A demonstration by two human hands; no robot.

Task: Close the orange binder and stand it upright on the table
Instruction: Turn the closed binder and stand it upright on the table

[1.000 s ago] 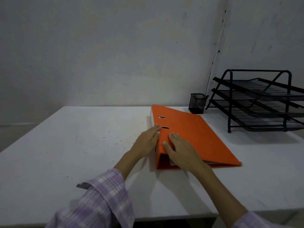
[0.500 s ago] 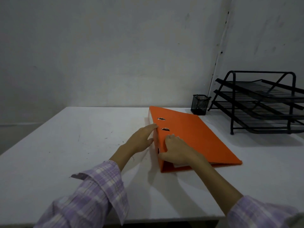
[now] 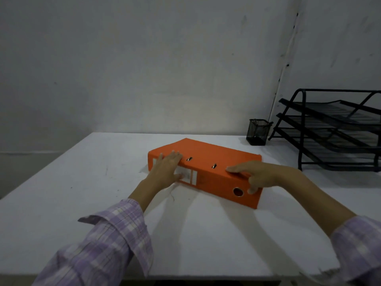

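The orange binder (image 3: 214,159) lies closed and flat on the white table (image 3: 82,182), its spine with a white label and a round finger hole turned toward me. My left hand (image 3: 167,168) rests on the spine's left end, fingers over the top edge and palm covering part of the label. At the spine's right end my right hand (image 3: 259,175) grips the binder, fingers on the cover and thumb on the spine beside the hole.
A small black mesh pen cup (image 3: 257,132) stands at the back of the table by the wall. A black three-tier wire letter tray (image 3: 338,131) fills the back right corner. The table's near edge (image 3: 185,276) runs below my sleeves.
The binder has swung round so its spine faces me. My hands have spread apart to the spine's two ends; before, they were together at its near corner.
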